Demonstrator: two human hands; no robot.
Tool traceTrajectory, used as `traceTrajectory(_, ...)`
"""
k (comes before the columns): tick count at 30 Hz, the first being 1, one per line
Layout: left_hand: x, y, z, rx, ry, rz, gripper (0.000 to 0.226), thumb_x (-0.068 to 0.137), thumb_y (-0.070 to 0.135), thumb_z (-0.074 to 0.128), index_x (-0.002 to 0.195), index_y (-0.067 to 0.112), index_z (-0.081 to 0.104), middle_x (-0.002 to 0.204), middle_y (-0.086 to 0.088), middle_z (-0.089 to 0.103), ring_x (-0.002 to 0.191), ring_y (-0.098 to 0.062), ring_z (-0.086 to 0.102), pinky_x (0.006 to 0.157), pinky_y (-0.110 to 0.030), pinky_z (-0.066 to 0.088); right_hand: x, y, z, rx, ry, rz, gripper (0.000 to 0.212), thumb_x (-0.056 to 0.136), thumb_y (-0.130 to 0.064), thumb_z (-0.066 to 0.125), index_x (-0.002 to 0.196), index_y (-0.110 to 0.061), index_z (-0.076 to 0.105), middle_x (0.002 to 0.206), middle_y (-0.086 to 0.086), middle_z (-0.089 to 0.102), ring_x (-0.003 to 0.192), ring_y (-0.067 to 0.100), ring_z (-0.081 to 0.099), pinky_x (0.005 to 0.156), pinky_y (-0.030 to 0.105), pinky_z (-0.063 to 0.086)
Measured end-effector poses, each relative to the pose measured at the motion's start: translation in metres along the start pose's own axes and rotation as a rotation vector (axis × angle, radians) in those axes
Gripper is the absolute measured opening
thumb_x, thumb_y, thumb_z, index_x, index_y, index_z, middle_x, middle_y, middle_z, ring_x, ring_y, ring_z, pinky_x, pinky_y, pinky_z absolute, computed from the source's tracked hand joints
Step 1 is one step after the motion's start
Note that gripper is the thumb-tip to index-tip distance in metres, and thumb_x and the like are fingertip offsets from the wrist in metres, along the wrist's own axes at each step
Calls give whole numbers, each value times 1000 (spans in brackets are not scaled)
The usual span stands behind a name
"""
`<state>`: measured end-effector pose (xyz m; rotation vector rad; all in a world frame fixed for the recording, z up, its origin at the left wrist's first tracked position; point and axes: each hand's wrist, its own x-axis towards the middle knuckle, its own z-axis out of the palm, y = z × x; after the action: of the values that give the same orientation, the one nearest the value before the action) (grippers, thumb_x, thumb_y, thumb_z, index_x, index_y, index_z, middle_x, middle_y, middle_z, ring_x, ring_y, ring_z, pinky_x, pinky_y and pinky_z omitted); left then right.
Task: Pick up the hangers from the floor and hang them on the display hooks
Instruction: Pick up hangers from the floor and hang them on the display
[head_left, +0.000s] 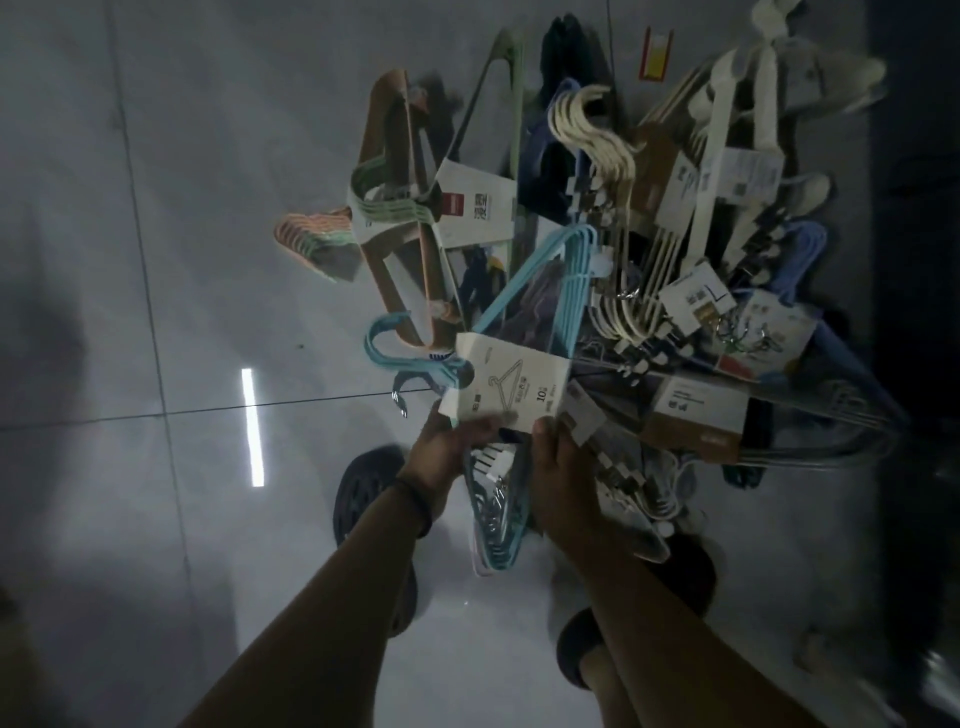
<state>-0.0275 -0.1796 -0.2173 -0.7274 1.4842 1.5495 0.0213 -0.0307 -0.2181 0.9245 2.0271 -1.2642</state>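
Observation:
A heap of bundled hangers (613, 249) lies on the grey tiled floor (182, 260). It holds cream, orange, green and blue sets, each with a paper label. A light-blue hanger bundle (566, 280) with a white label card (511, 387) is nearest me. My left hand (447, 457) grips the card's lower left edge. My right hand (563, 483) pinches its lower right edge with the thumb on top. Another light-blue bundle (493, 519) hangs below, between my wrists. No display hooks are in view.
My dark shoes (363, 493) stand on the floor under my arms. A red and yellow tag (655, 54) lies beyond the heap. A dark strip runs along the right edge (919, 208). Open tiled floor stretches to the left.

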Motion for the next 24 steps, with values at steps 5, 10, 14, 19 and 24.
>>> traceTrajectory(5, -6, -3, -13, 19, 108, 38, 62, 78, 14, 82, 136, 13, 59, 123, -8, 76, 113, -34, 73, 92, -50, 63, -12, -3, 1, 43, -36, -11, 28, 112, -36, 42, 112, -13, 59, 99, 1, 64, 101, 25, 67, 82, 34, 54)
traceTrajectory(10, -55, 33, -20, 44, 178, 83, 78, 65, 22, 86, 135, 10, 55, 121, -15, 74, 103, -30, 75, 76, -37, 63, -37, -33, -39, 10, -32, -101, 52, 95, -38, 72, 138, -18, 51, 134, 8, 59, 112, 19, 65, 81, 33, 63)
traceTrajectory(14, -119, 101, -21, 268, 137, 142, 78, 62, 29, 90, 132, 27, 56, 121, 1, 75, 103, -14, 75, 82, -33, 63, -76, -112, -101, -225, 262, -497, 94, 73, -37, 91, 149, -18, 38, 150, 11, 34, 137, 24, 40, 103, 44, 52)
traceTrajectory(19, -215, 232, 11, 815, 73, 273, 91, 58, 48, 87, 140, 31, 51, 123, 9, 69, 107, -13, 69, 96, -43, 57, -142, -249, -202, -858, 205, -702, 109, 59, -67, 81, 152, -32, 36, 165, 13, 16, 152, 38, 16, 119, 57, 21)
traceTrajectory(24, -343, 379, 81, 1365, -51, 503, 84, 63, 56, 86, 130, 8, 68, 121, -10, 71, 106, -31, 69, 89, -39, 58, -242, -352, -306, -559, -243, -460, 84, 62, -61, 89, 134, -31, 59, 134, -7, 59, 125, 18, 57, 109, 36, 47)
